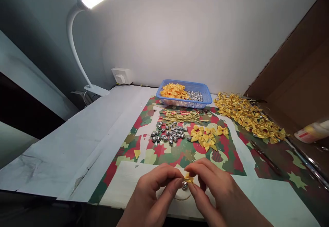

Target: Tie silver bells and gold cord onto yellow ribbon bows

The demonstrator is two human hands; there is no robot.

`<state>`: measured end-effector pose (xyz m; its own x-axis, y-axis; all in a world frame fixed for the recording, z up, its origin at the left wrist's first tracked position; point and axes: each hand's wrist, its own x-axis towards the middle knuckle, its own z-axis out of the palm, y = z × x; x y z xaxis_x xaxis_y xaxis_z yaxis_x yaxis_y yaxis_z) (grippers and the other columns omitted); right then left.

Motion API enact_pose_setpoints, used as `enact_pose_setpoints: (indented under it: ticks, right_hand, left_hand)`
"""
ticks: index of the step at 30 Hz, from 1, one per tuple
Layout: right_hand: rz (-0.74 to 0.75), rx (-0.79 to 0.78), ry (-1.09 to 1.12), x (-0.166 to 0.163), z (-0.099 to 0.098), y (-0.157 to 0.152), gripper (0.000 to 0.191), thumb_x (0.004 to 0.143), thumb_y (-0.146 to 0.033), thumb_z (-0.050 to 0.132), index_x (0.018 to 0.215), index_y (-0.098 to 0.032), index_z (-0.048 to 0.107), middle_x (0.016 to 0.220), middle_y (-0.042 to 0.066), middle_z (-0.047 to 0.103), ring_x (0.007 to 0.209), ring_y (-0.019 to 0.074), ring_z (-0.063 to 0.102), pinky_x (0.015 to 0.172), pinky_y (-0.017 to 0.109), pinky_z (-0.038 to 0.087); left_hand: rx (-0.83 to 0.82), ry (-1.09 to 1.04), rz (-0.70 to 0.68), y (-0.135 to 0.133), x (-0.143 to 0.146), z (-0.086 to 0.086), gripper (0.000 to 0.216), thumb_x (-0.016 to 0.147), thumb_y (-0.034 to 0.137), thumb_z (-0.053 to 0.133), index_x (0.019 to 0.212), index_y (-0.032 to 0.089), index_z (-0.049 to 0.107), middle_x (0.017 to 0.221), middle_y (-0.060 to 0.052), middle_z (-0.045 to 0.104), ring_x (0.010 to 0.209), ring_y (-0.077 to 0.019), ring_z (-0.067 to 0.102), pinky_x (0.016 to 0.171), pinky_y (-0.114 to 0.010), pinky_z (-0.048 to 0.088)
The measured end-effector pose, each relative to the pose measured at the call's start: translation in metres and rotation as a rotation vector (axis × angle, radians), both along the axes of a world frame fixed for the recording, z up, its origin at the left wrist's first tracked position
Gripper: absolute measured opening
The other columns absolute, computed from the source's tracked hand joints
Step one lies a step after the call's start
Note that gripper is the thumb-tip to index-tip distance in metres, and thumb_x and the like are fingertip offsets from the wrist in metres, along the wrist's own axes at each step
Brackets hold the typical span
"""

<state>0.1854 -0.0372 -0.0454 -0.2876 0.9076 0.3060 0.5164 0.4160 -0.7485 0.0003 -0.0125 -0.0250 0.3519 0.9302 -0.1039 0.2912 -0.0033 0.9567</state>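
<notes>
Close to the table's front edge, my left hand [159, 191] and my right hand [214, 187] meet with fingertips pinched. A small yellow ribbon bow [190, 178] is gripped by the fingers of my right hand. Just below it a silver jingle bell [184, 185] hangs between the hands. My left fingertips pinch a thin gold cord at the bell's top left; its lower part forms a loop [183, 199] beneath the bell. Fingers hide where the cord, bow and bell join. Ahead lie loose silver bells [171, 134], yellow bows [205, 137] and gold cord lengths [181, 116].
A blue basket [185, 82] with bows and silver bells stands against the wall. Finished-looking bows with cords [244, 115] are heaped at right, near tweezers [266, 158], a bottle [312, 132] and a cardboard box [298, 66]. A lamp [73, 45] is clipped at left.
</notes>
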Motion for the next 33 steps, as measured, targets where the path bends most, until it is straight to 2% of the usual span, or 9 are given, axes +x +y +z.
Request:
enact_pose_setpoints:
  ticks: [2, 6, 8, 14, 23, 26, 29, 33]
  right_hand:
    - [-0.002, -0.099, 0.081, 0.0, 0.0, -0.002, 0.023, 0.096, -0.019, 0.051, 0.116, -0.026, 0.057, 0.098, -0.001, 0.061, 0.076, 0.0112, 0.057, 0.061, 0.022, 0.042]
    - [-0.044, -0.241, 0.165, -0.003, 0.002, -0.002, 0.014, 0.095, -0.023, 0.051, 0.096, -0.027, 0.065, 0.078, -0.005, 0.059, 0.067, 0.0096, 0.054, 0.057, 0.021, 0.039]
    - [-0.061, -0.232, 0.178, -0.005, 0.004, -0.001, 0.018, 0.096, -0.023, 0.05, 0.089, -0.026, 0.066, 0.073, -0.006, 0.058, 0.063, 0.0094, 0.052, 0.055, 0.021, 0.037]
    - [-0.042, -0.162, 0.156, -0.005, 0.002, 0.001, 0.02, 0.098, -0.024, 0.048, 0.088, -0.025, 0.066, 0.071, -0.005, 0.057, 0.062, 0.01, 0.052, 0.055, 0.021, 0.036]
    - [-0.013, -0.215, 0.074, -0.004, 0.002, 0.0, 0.021, 0.099, -0.026, 0.047, 0.087, -0.021, 0.064, 0.072, -0.003, 0.055, 0.064, 0.0104, 0.049, 0.058, 0.024, 0.034]
    - [0.012, -0.207, 0.078, -0.003, 0.003, 0.002, 0.023, 0.1, -0.025, 0.044, 0.087, -0.021, 0.063, 0.075, -0.003, 0.056, 0.066, 0.0108, 0.05, 0.059, 0.024, 0.034]
    - [0.016, -0.197, 0.071, -0.002, 0.001, 0.0, 0.023, 0.101, -0.024, 0.043, 0.086, -0.022, 0.061, 0.076, -0.003, 0.056, 0.068, 0.011, 0.051, 0.06, 0.024, 0.035]
    - [0.005, -0.181, 0.047, -0.001, -0.003, -0.003, 0.021, 0.101, -0.023, 0.042, 0.091, -0.023, 0.06, 0.082, -0.003, 0.06, 0.072, 0.0114, 0.055, 0.065, 0.024, 0.038]
  left_hand:
    - [-0.088, -0.051, -0.002, 0.001, -0.001, 0.001, 0.025, 0.096, 0.038, 0.058, 0.084, 0.022, 0.071, 0.08, -0.004, 0.068, 0.077, -0.0231, 0.061, 0.071, -0.03, 0.049]
    - [-0.149, -0.092, -0.001, -0.002, -0.003, 0.002, 0.024, 0.094, 0.038, 0.061, 0.083, 0.02, 0.073, 0.081, -0.004, 0.069, 0.08, -0.0235, 0.062, 0.073, -0.03, 0.049]
    - [-0.133, -0.079, 0.007, -0.002, -0.003, 0.002, 0.025, 0.094, 0.038, 0.062, 0.082, 0.02, 0.074, 0.079, -0.004, 0.069, 0.078, -0.0226, 0.062, 0.072, -0.029, 0.049]
    - [-0.051, -0.024, -0.003, -0.002, -0.004, 0.001, 0.024, 0.095, 0.035, 0.061, 0.08, 0.021, 0.073, 0.079, -0.003, 0.069, 0.077, -0.0213, 0.063, 0.072, -0.027, 0.049]
    - [0.033, 0.002, -0.011, -0.004, -0.006, -0.004, 0.024, 0.096, 0.031, 0.058, 0.079, 0.022, 0.071, 0.076, 0.0, 0.067, 0.075, -0.0185, 0.064, 0.071, -0.025, 0.05]
    - [-0.08, -0.064, -0.021, -0.004, -0.01, -0.008, 0.019, 0.096, 0.036, 0.059, 0.098, 0.024, 0.073, 0.09, -0.002, 0.074, 0.086, -0.0211, 0.069, 0.077, -0.027, 0.055]
    - [-0.162, -0.05, -0.002, -0.007, -0.015, -0.012, 0.031, 0.093, 0.039, 0.065, 0.122, 0.027, 0.067, 0.112, -0.004, 0.076, 0.105, -0.025, 0.07, 0.09, -0.03, 0.057]
    - [-0.027, 0.101, -0.005, -0.009, -0.016, -0.014, 0.025, 0.088, 0.035, 0.07, 0.112, 0.028, 0.073, 0.103, -0.002, 0.079, 0.101, -0.0251, 0.071, 0.088, -0.029, 0.057]
